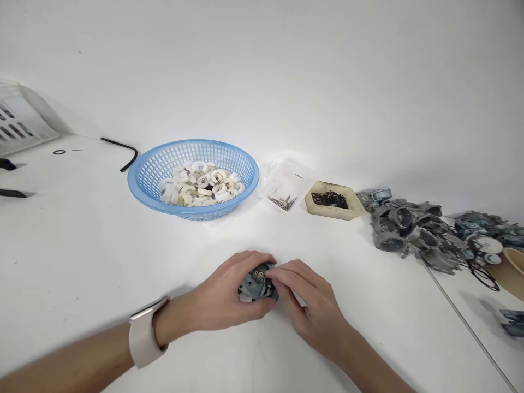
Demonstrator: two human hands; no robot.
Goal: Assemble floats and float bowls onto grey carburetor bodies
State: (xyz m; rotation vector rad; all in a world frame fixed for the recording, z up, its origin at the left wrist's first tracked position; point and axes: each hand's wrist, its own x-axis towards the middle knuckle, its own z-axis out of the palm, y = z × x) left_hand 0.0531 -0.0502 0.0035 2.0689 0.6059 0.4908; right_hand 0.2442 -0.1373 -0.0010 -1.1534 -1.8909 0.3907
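Note:
Low over the middle of the white table, my left hand (229, 289) is wrapped round a grey metal carburetor body (249, 285). Its open underside faces up, and two brass jets (258, 274) show in it. My right hand (311, 303) reaches in from the right, thumb and forefinger pinched together at the carburetor's right side, close to the jets. Whatever lies between those fingertips is hidden. Beyond my hands stands a blue plastic basket (141, 192) of white ring-shaped floats (200, 185).
A clear bag (286, 183) of small metal pins lies right of the basket, beside a cream tray (356, 204) of black rings. Grey carburetor castings (417, 229) are heaped at right, near a tan container (510, 273). A bent black rod (126, 150) and white crate (24, 120) are at left.

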